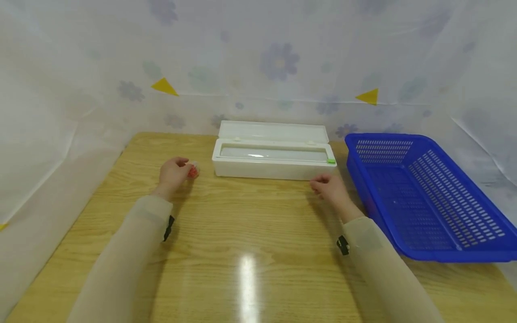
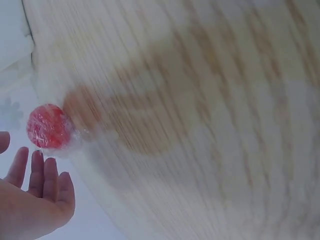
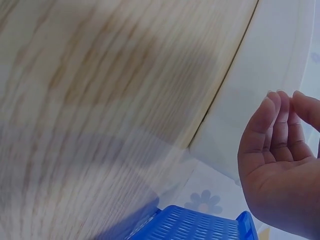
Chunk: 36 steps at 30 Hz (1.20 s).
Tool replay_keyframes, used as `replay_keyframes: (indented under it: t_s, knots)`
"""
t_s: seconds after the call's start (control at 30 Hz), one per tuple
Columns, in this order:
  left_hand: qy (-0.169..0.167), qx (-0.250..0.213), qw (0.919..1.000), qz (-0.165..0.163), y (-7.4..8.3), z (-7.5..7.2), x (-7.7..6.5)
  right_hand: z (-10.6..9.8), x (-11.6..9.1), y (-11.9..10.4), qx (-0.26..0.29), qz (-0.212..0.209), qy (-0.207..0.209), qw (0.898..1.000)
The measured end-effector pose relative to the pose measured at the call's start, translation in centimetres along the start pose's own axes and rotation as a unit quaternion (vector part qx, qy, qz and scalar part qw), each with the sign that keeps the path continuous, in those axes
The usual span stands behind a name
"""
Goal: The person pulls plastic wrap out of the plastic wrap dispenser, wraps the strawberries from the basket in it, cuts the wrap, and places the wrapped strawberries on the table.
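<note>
A round red object wrapped in clear plastic film [image 2: 49, 127] sits on the left part of the table. My left hand [image 1: 173, 174] is right beside it, with loosely bent fingers; in the left wrist view the fingertips [image 2: 37, 159] come close to the film, and whether they touch it I cannot tell. Toward the back of the table stands a long white box [image 1: 274, 170], its lid [image 1: 273, 131] tilted back and a green slider [image 1: 330, 161] at its right end. My right hand [image 1: 332, 190], fingers loosely curled around nothing, hovers by the box's front right corner.
A large blue perforated basket [image 1: 375, 211] stands along the right side. Behind the wooden table [image 1: 250, 224] hangs a pale curtain with flowers [image 1: 279, 62], carrying two yellow triangles, one of them on the left [image 1: 164, 86].
</note>
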<state>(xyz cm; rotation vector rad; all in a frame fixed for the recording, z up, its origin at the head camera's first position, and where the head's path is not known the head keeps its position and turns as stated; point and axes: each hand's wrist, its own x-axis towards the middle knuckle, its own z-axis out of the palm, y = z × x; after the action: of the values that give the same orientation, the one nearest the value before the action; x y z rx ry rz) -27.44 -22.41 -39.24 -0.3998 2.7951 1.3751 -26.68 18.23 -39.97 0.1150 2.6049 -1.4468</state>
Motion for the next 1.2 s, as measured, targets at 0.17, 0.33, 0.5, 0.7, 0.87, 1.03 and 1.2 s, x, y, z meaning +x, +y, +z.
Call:
replay_keyframes:
  t_s: [0.17,0.33,0.5,0.7,0.87,1.03,1.2]
  knots:
    - [0.008,0.002,0.9999,0.007,0.2,0.2,0.2,-0.2,0.0,0.1,-0.011,0.007,0.015,1.000]
    - [0.011,-0.024,0.9992,0.030,0.8,0.7,0.5,-0.4,0.0,0.0,-0.073,0.003,0.082,0.994]
    - [-0.004,-0.016,0.9963,0.085,1.7,1.8,0.6,-0.3,0.5,-0.1,-0.108,-0.006,0.128,0.986]
    - [-0.015,0.022,0.9896,0.141,2.3,3.2,0.7,-0.3,0.9,0.3,-0.093,0.003,0.153,0.984]
    - [-0.006,0.010,0.9897,0.143,2.4,3.6,0.8,-0.6,1.0,0.3,-0.096,0.007,0.170,0.981]
    - [0.000,0.014,0.9899,0.141,2.7,3.9,0.7,-0.7,1.2,0.1,-0.104,-0.001,0.185,0.977]
    - [0.021,0.016,0.9892,0.144,3.2,4.6,0.5,-0.6,1.4,-0.1,-0.141,-0.035,0.214,0.966]
